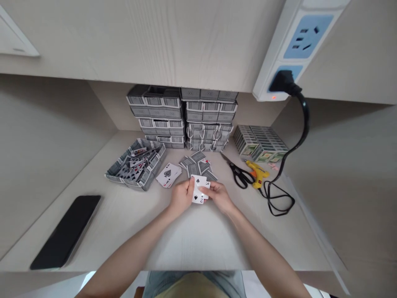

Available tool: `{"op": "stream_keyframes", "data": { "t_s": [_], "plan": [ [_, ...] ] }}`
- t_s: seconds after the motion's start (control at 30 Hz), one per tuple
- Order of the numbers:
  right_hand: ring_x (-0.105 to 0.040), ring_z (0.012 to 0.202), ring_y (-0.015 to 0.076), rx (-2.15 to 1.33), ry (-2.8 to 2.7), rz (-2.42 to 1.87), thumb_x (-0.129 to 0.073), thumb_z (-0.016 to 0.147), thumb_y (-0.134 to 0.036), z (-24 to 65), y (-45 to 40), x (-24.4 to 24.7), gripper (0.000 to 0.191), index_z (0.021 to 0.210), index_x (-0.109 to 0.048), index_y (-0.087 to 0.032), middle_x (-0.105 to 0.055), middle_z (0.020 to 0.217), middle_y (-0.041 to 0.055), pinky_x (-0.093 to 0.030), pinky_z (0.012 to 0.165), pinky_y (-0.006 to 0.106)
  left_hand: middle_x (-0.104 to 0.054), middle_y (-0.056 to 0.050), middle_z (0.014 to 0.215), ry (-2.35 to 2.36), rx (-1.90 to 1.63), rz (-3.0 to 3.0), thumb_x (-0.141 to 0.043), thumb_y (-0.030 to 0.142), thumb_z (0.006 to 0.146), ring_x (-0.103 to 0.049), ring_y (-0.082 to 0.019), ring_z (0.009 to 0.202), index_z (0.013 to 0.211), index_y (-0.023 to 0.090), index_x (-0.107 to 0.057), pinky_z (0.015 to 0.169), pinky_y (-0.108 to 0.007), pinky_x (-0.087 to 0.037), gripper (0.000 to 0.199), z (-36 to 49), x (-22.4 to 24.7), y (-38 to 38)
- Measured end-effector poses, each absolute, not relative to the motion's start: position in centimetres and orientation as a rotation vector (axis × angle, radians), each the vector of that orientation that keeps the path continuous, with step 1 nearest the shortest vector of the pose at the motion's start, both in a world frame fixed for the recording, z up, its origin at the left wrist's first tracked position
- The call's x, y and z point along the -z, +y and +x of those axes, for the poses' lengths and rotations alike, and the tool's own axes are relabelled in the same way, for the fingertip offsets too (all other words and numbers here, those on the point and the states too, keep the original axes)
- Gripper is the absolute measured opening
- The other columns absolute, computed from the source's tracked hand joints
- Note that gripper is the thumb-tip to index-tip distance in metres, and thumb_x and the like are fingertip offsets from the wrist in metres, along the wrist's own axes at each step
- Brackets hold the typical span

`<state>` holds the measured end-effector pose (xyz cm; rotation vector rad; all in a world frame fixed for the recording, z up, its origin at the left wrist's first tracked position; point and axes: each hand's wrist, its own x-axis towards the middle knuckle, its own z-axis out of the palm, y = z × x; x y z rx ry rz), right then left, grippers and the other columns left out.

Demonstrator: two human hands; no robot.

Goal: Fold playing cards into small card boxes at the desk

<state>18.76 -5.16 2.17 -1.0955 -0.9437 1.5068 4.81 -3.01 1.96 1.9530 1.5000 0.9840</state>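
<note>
Two overlapping playing cards (197, 194), a two and a three of spades, are held face up between my hands above the desk. My left hand (182, 194) pinches their left edge, thumb on top. At the right edge my right hand (219, 195) grips them, its thumb lying across the three. Just beyond my hands, several face-down cards (194, 169) lie in a loose spread, with a red-marked card showing among them. A small stack of face-up cards (169, 174), an ace of spades on top, sits to the left.
A tray made of cards (145, 182) holds loose cards at left, near a black phone (68, 231). Card-built boxes (209, 111) are stacked behind. Scissors (240, 174), a yellow glue gun (259, 173) and card packs (260, 142) lie right. A black cord (305, 124) hangs from the power strip (297, 49).
</note>
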Motion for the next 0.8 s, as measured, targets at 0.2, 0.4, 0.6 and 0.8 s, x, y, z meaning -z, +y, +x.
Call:
{"op": "stream_keyframes", "data": {
  "t_s": [0.2,0.4,0.6,0.8],
  "plan": [
    [-0.058,0.056,0.0131,-1.476,-0.981,-1.088,-0.069,0.062,-0.036,19.5,-4.9,-2.4,0.026,0.075,-0.066,-0.014,-0.066,0.067,0.0015,-0.049,0.055,0.027,-0.05,0.0,0.046,1.504,-1.069,2.107,-0.031,0.04,0.086,-0.042,-0.009,0.044,0.051,0.016,-0.047,0.045,-0.021,-0.03,0.045,4.6,-1.8,-2.5],
    [-0.062,0.066,0.0169,-1.462,-1.079,-1.099,-0.065,0.066,-0.04,20.0,-4.9,-2.6,0.028,0.08,-0.067,-0.015,-0.068,0.072,0.0033,-0.052,0.063,0.031,-0.053,0.0,0.051,1.524,-1.119,2.218,-0.032,0.034,0.087,-0.046,-0.01,0.046,0.058,0.017,-0.048,0.047,-0.023,-0.031,0.038,4.6,-1.2,-2.1],
    [-0.062,0.063,0.0175,-1.306,-1.07,-1.18,-0.061,0.068,-0.04,19.3,-4.7,-0.8,0.027,0.077,-0.065,-0.015,-0.068,0.072,0.0046,-0.052,0.063,0.032,-0.053,-0.001,0.052,1.47,-1.205,2.356,-0.033,0.03,0.088,-0.049,-0.011,0.048,0.06,0.017,-0.048,0.048,-0.023,-0.033,0.034,5.1,-0.8,-2.8],
    [-0.058,0.053,0.0156,-0.785,-1.269,-1.549,-0.048,0.075,-0.036,18.1,-5.3,-0.1,0.026,0.068,-0.062,-0.015,-0.064,0.059,0.0039,-0.044,0.051,0.025,-0.056,-0.002,0.058,1.315,-1.177,2.622,-0.036,0.024,0.088,-0.054,-0.013,0.056,0.068,0.017,-0.05,0.053,-0.024,-0.039,0.026,5.9,-0.6,-3.5]
  ]
}}
